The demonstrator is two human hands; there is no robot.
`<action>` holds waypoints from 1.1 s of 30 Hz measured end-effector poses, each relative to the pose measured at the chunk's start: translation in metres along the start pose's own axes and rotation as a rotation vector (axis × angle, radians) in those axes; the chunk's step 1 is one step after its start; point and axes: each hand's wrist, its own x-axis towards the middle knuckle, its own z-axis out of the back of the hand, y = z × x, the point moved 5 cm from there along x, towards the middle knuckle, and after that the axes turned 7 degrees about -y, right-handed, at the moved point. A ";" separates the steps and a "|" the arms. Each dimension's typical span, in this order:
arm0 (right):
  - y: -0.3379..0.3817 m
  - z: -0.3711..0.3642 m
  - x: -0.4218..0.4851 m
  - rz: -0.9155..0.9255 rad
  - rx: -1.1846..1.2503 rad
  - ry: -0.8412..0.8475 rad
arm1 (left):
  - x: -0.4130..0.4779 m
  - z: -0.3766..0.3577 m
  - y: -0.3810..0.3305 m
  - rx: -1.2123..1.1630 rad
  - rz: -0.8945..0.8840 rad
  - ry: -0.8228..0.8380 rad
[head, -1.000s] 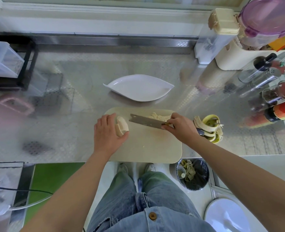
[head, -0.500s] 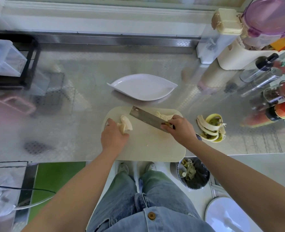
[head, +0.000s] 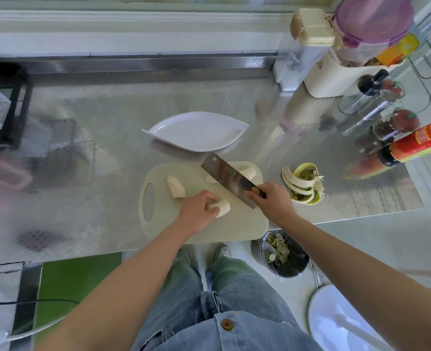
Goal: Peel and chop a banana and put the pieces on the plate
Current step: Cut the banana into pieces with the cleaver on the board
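Standing at the tabletop's (head: 95, 153) near edge, the person works over a pale cutting board (head: 209, 231). The left hand (head: 196, 211) has its grip curled round a peeled banana chunk (head: 223, 208) lying on the board. Just to the right, the right hand (head: 272, 201) has its grip closed round the handle of a cleaver (head: 228, 179), whose blade slants away to the far left. A second chunk (head: 176, 187) lies left of the blade, and more pieces (head: 249, 172) lie at the board's far right. The banana peel (head: 303, 184) sits on the tabletop, right of the board. The white plate (head: 196, 133) stands just beyond the board.
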 end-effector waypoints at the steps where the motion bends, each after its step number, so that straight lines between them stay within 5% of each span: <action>1: -0.004 -0.001 -0.004 -0.011 -0.001 0.011 | 0.002 -0.002 -0.002 0.081 -0.034 -0.060; 4: -0.011 -0.002 -0.013 -0.042 -0.002 0.030 | 0.002 0.001 -0.009 0.356 -0.169 -0.249; 8: -0.006 -0.005 -0.021 0.008 -0.051 0.038 | -0.002 0.002 -0.009 0.650 -0.272 -0.292; 33: 0.027 -0.008 -0.026 0.223 -0.189 0.082 | -0.017 -0.008 -0.010 0.598 -0.460 -0.421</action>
